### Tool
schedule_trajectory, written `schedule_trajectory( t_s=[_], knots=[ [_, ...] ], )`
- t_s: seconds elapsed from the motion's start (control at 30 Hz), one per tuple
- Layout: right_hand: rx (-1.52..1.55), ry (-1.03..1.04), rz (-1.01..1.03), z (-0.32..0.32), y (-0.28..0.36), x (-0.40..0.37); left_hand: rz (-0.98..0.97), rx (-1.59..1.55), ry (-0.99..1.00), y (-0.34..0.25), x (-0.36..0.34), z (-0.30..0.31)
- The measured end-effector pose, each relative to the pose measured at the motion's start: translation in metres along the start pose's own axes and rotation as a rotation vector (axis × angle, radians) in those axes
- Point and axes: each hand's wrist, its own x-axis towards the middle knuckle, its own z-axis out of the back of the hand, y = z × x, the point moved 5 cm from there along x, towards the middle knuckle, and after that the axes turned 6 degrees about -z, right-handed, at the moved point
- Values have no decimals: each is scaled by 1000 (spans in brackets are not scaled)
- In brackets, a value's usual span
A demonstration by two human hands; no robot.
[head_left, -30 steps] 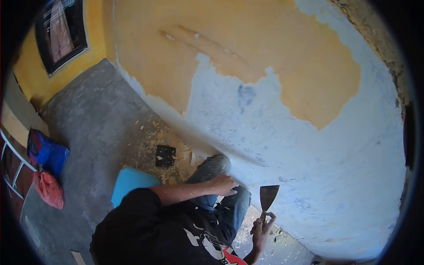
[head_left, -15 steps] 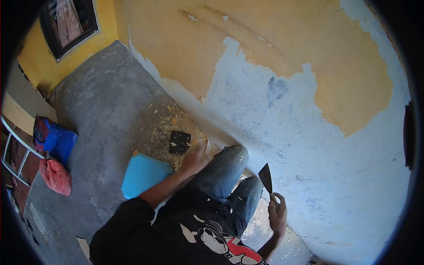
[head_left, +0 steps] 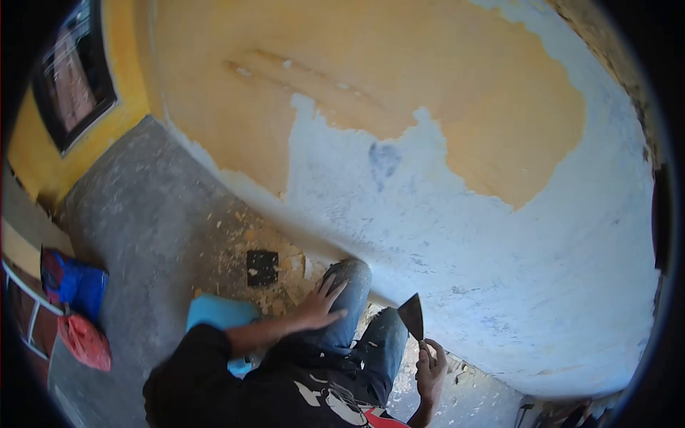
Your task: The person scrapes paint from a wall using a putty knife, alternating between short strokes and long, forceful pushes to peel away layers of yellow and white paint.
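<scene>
My right hand (head_left: 430,372) is closed around the handle of a putty knife (head_left: 412,315), its dark triangular blade pointing up beside the wall. My left hand (head_left: 321,307) rests on or just over my jeans (head_left: 348,282) near the knee, with the fingers spread and nothing in them. In front of me the wall shows yellow paint (head_left: 514,107) with ragged edges around a large bare whitish patch (head_left: 342,171). A dark square piece (head_left: 262,268) lies on the floor beyond my left hand, among scattered paint flakes (head_left: 235,239).
A light blue plastic container (head_left: 214,312) stands by my left arm, partly hidden. Farther left are a blue bag (head_left: 84,285), a red plastic bag (head_left: 84,342) and a white metal frame (head_left: 32,289). A window (head_left: 75,75) is at the upper left.
My left hand has come up from the floor debris to my knee, and its fingers have spread. The putty knife stays in my right hand. The view has turned toward the right.
</scene>
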Motion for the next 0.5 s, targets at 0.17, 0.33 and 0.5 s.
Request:
schedule_trajectory(
  t_s=[0.17,0.33,0.5],
  knots=[
    [45,-54,107,-8,61,13,-92,51,99,-69,-18,23],
    [0,-99,265,16,122,37,-384,-527,-105,-136,32,61],
    [-92,-152,270,28,148,43,-849,-93,-354,-208,122,90]
  ],
)
